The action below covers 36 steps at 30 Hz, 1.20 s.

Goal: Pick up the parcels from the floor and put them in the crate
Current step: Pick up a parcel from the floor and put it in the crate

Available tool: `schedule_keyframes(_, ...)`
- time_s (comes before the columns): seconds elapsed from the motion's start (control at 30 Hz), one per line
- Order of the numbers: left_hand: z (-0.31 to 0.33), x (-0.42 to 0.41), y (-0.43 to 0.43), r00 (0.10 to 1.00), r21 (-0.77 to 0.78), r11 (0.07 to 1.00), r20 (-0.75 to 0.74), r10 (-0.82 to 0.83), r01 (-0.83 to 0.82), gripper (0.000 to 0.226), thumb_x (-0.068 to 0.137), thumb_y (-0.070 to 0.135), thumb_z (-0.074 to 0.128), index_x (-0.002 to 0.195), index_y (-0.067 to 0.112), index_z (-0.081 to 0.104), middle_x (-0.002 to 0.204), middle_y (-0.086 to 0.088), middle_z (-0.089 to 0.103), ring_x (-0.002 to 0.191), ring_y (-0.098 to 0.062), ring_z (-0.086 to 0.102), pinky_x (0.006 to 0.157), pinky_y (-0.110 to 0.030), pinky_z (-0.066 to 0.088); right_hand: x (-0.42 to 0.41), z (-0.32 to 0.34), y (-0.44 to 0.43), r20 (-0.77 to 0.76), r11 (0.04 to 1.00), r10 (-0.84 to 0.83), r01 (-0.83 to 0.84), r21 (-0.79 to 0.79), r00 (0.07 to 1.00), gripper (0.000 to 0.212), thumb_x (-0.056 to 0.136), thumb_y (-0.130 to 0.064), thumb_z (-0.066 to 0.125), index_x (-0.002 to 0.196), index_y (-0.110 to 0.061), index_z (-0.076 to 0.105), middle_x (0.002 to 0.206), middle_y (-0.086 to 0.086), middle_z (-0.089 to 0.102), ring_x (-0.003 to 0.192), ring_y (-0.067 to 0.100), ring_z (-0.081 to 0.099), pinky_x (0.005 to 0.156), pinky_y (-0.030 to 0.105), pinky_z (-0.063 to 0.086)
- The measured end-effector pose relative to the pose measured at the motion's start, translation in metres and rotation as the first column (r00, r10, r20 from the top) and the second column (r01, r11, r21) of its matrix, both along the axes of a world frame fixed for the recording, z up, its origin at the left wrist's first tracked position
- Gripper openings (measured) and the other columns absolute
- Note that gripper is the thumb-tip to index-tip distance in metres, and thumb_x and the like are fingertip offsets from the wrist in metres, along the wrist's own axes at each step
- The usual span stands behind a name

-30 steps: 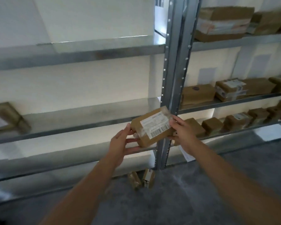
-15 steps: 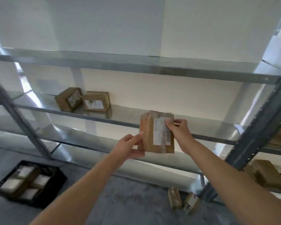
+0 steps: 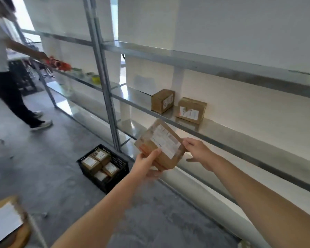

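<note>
I hold a flat brown parcel (image 3: 161, 145) with a white label, tilted, at waist height in front of the shelving. My left hand (image 3: 147, 163) grips its lower left corner, thumb on top and fingers beneath. At its right corner my right hand (image 3: 197, 151) pinches it, fingers curled at the edge and the thumb below. On the floor below and left of the parcel stands a black plastic crate (image 3: 123, 161) with several labelled parcels inside.
Metal shelving runs along the wall, with an upright post (image 3: 106, 86) just behind the crate. Two cardboard boxes (image 3: 162, 101) (image 3: 191, 110) stand on the middle shelf. Another person (image 3: 0, 68) stands at the far left. A labelled box (image 3: 4, 224) fills the bottom left corner.
My view has swung left along the shelves. The crate, far to the left before, now lies just below and left of the parcel. The parcel has tilted flatter in both hands.
</note>
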<state>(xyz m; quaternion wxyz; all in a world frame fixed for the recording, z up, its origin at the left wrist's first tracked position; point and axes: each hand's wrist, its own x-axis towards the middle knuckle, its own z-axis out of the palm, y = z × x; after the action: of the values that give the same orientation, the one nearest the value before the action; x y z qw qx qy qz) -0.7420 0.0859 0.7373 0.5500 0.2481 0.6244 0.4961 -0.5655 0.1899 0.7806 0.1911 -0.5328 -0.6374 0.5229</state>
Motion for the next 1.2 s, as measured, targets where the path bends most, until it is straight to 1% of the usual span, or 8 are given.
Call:
schedule_keyframes(0.13, -0.004, -0.054, -0.018, 0.958, 0.095, 0.985, 0.263, 0.118, -0.147, 0.050, 0.081, 0.053, 0.069, 0.117, 0.024, 0.052, 0.116, -0.018, 0.069, 0.093, -0.039, 0.072, 0.092, -0.056, 0.054, -0.078, -0.008, -0.005, -0.137, 0.951, 0.121, -0.154, -0.268, 0.983, 0.059, 0.088, -0.069, 0.046, 0.130, -0.029, 0.055, 0.133, 0.005, 0.056, 0.122, 0.027, 0.055, 0.091, 0.044, 0.054)
schedule_keyframes(0.3, -0.023, -0.097, -0.026, 0.862, 0.113, 0.943, 0.450, 0.234, -0.314, 0.061, 0.082, 0.056, 0.066, 0.132, 0.025, 0.048, 0.126, -0.019, 0.065, 0.108, -0.035, 0.068, 0.097, -0.058, 0.049, -0.156, -0.021, -0.004, -0.392, 0.909, 0.256, -0.358, -0.214, 0.884, 0.043, 0.091, -0.059, 0.054, 0.129, -0.037, 0.056, 0.123, 0.002, 0.069, 0.111, 0.025, 0.066, 0.087, 0.042, 0.058)
schedule_keyframes(0.5, -0.037, -0.159, 0.000, 0.795, -0.027, 0.828, 0.262, 0.547, -0.560, 0.082, 0.069, 0.057, 0.078, 0.137, 0.025, 0.044, 0.128, -0.003, 0.060, 0.118, -0.022, 0.057, 0.091, -0.047, 0.054, -0.212, -0.039, 0.048, -0.387, 0.899, 0.294, -0.390, -0.198, 0.874, 0.036, 0.092, -0.051, 0.057, 0.125, -0.038, 0.059, 0.114, -0.001, 0.072, 0.109, 0.024, 0.066, 0.077, 0.036, 0.058)
schedule_keyframes(0.57, -0.044, -0.186, 0.013, 0.724, 0.013, 0.745, 0.247, 0.644, -0.667, 0.071, 0.075, 0.050, 0.077, 0.136, 0.034, 0.044, 0.131, -0.001, 0.057, 0.118, -0.023, 0.057, 0.089, -0.046, 0.052, -0.228, -0.041, 0.078, -0.360, 0.893, 0.323, -0.408, -0.191, 0.876, 0.044, 0.090, -0.051, 0.060, 0.132, -0.039, 0.056, 0.114, -0.002, 0.073, 0.110, 0.023, 0.066, 0.077, 0.036, 0.057)
schedule_keyframes(0.7, -0.045, -0.216, 0.045, 0.748, 0.051, 0.761, 0.240, 0.619, -0.647, 0.029, 0.092, 0.029, 0.065, 0.121, 0.021, 0.065, 0.117, -0.007, 0.072, 0.109, -0.026, 0.068, 0.095, -0.043, 0.053, -0.263, -0.049, 0.141, -0.358, 0.892, 0.321, -0.406, -0.197, 0.877, 0.049, 0.090, -0.044, 0.063, 0.137, -0.034, 0.055, 0.115, 0.003, 0.073, 0.107, 0.023, 0.066, 0.077, 0.036, 0.055)
schedule_keyframes(0.87, -0.041, -0.240, 0.096, 0.698, 0.039, 0.704, 0.181, 0.693, -0.709, 0.028, 0.098, 0.018, 0.057, 0.124, 0.018, 0.065, 0.107, -0.004, 0.075, 0.101, -0.020, 0.071, 0.089, -0.035, 0.056, -0.307, -0.067, 0.196, -0.378, 0.840, 0.352, -0.468, -0.276, 0.856, 0.048, 0.092, -0.050, 0.059, 0.135, -0.029, 0.058, 0.113, 0.002, 0.074, 0.106, 0.022, 0.067, 0.076, 0.035, 0.055)
schedule_keyframes(1.03, -0.053, -0.264, 0.128, 0.682, 0.057, 0.683, 0.149, 0.716, -0.728, 0.028, 0.099, 0.020, 0.056, 0.126, 0.020, 0.063, 0.103, 0.003, 0.076, 0.098, -0.014, 0.072, 0.083, -0.027, 0.057, -0.347, -0.089, 0.239, -0.379, 0.737, 0.421, -0.555, -0.385, 0.824, 0.045, 0.093, -0.058, 0.053, 0.130, -0.033, 0.060, 0.123, 0.002, 0.069, 0.115, 0.027, 0.061, 0.098, 0.062, 0.047)
schedule_keyframes(1.2, -0.072, -0.301, 0.143, 0.667, 0.045, 0.667, 0.134, 0.733, -0.743, 0.034, 0.098, 0.024, 0.057, 0.131, 0.020, 0.060, 0.109, 0.004, 0.075, 0.104, -0.014, 0.070, 0.086, -0.028, 0.055, -0.394, -0.106, 0.262, -0.354, 0.685, 0.503, -0.613, -0.393, 0.789, 0.062, 0.084, -0.062, 0.060, 0.141, -0.043, 0.046, 0.132, -0.002, 0.063, 0.125, 0.027, 0.054, 0.105, 0.066, 0.038)
